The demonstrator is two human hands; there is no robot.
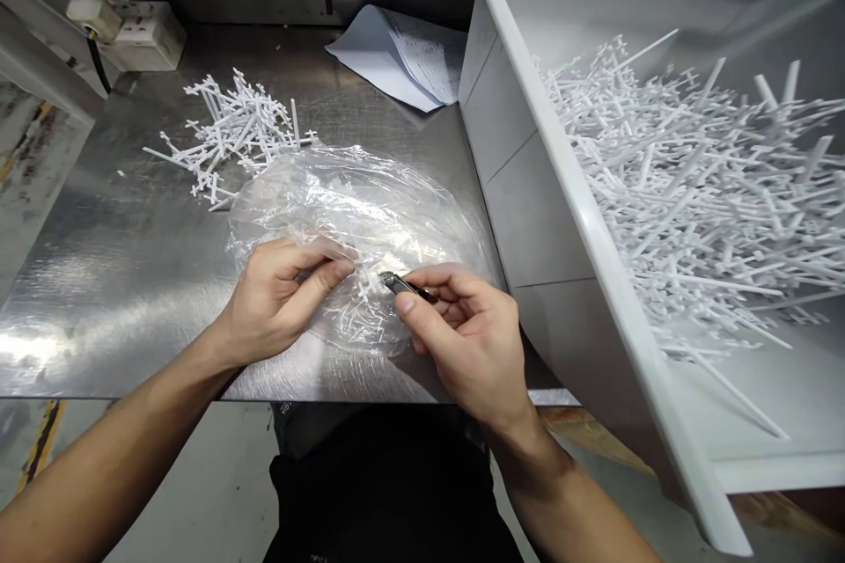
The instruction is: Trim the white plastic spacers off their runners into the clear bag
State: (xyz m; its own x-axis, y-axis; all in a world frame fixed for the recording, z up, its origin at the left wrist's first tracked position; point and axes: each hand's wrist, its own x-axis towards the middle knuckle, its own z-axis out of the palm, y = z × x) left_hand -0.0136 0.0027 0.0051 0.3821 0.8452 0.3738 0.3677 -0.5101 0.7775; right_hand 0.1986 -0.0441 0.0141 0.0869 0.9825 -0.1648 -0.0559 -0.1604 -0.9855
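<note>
My right hand [455, 325] is closed around a dark nail clipper [410, 287], its jaws pointing left. Close to those jaws is a small white branched plastic piece [370, 286], which looks like a sprue. At its left end, the thumb and fingertips of my left hand [290, 290] are pinched together on it; the exact grip point is partly hidden. Beneath both hands a clear plastic bag [370, 185] lies spread on the metal table [99, 229], with some small white bits showing in it.
A pile of white plastic sprues [244, 127] sits behind the bag on the left. To the right, a large grey bin [541, 193] with a raised rim holds many more. Folded paper [402, 57] lies at the back, and a power socket [149, 35] stands at the far left.
</note>
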